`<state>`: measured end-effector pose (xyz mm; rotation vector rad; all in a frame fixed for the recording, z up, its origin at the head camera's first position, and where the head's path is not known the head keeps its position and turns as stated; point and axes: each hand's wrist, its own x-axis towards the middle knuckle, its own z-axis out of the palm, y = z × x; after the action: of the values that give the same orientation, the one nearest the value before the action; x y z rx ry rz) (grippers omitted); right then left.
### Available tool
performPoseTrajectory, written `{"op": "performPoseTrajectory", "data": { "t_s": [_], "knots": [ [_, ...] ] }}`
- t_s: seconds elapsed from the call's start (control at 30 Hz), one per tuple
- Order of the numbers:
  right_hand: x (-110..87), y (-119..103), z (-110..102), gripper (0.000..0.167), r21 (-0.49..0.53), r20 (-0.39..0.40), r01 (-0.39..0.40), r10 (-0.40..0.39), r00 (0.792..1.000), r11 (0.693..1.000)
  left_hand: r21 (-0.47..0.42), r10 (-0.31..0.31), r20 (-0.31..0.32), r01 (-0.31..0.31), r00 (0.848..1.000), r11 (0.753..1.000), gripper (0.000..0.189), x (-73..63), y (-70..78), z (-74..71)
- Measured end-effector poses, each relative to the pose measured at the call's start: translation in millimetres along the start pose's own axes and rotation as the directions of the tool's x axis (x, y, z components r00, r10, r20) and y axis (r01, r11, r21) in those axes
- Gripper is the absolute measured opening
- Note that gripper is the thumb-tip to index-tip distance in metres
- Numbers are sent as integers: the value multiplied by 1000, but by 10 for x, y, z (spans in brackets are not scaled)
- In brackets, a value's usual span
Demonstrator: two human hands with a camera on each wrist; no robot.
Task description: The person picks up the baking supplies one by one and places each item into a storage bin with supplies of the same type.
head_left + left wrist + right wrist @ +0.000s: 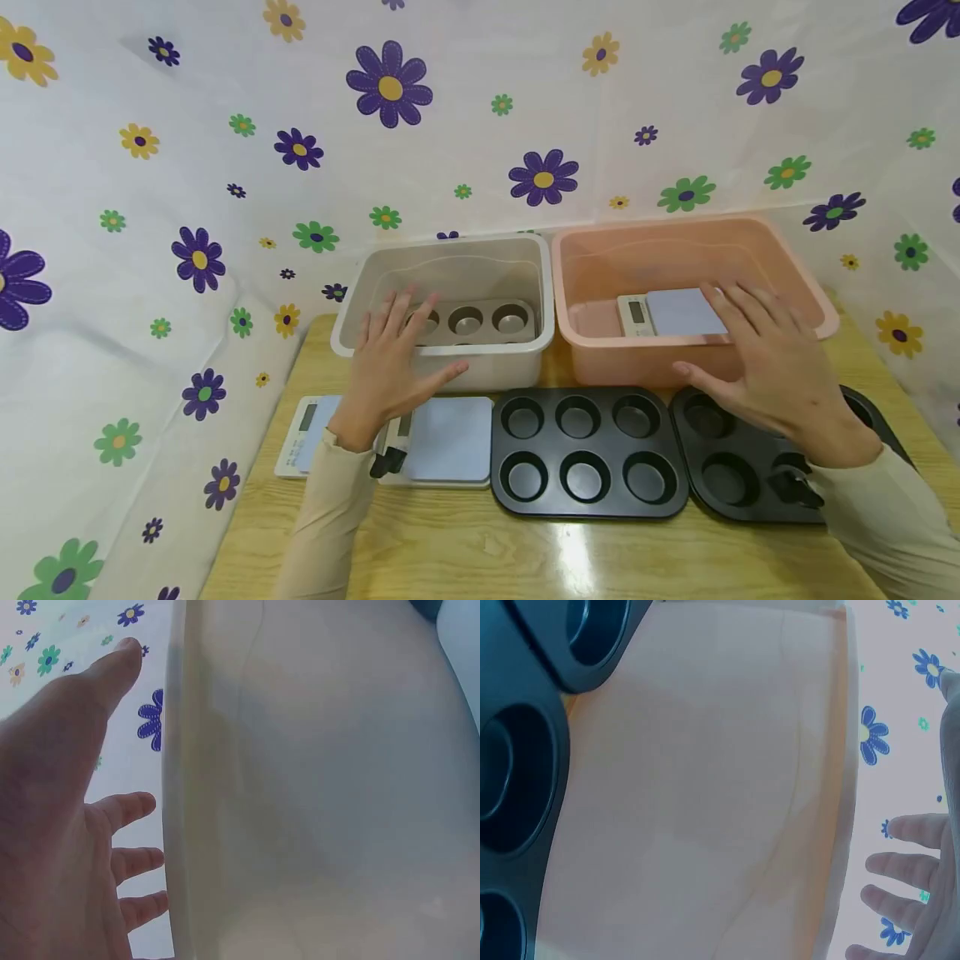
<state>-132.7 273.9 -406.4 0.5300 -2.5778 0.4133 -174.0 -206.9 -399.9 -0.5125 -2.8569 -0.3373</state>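
Note:
My left hand (390, 367) is spread, fingers straight, over the front of the beige bin (495, 371), holding nothing. A bronze-coloured muffin pan (487, 323) lies inside that bin, partly covered by the fingers. On the other side, my right hand (780, 375) hovers with spread fingers over the front right of the pink bin (622, 365), also holding nothing. Inside the pink bin a white kitchen scale (678, 312) is partly hidden by that hand. Both wrist views show the hand (52, 795) and the hand (930, 900) beside a bin's rim, apparently not gripping it.
Along the front of the bins lie a kitchen scale (450, 442), another scale (311, 437) further left, a black muffin pan (551, 446) and a second black muffin pan (753, 447), partly under the right arm. All stand on a wooden table (465, 546). Flowered cloth (465, 125) hangs behind.

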Motion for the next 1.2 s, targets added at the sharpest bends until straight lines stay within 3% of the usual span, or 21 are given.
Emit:
{"op": "performPoseTrajectory", "data": {
  "t_s": [0.3, 0.43, 0.63, 0.87, 0.97, 1.2],
  "knots": [
    [-111, 125, -64, 123, -35, -123, 18, -23, 992, 999, -12, -49, -52, 48, 997, 999, 104, -187, -270, -60],
    [-207, 200, -84, 128, -49, -122, -18, 12, 992, 999, -13, -39, -140, 38, 989, 999, 99, -270, -418, -53],
    [-374, 320, -123, 127, -95, -85, -141, 133, 987, 985, -40, 17, -299, -30, 954, 999, 109, -347, -604, 30],
    [-542, 440, -146, 131, -118, -157, -215, 195, 968, 970, -54, -40, -302, 24, 953, 998, 107, -447, -765, 104],
    [-626, 485, -171, 126, -125, -154, -255, 235, 960, 959, -65, -70, -301, 53, 951, 996, 102, -482, -811, 123],
    [-911, 578, -144, 118, -43, -182, -355, 342, 922, 934, -80, -81, -373, 55, 924, 995, 98, -546, -861, 228]
  ]
}}
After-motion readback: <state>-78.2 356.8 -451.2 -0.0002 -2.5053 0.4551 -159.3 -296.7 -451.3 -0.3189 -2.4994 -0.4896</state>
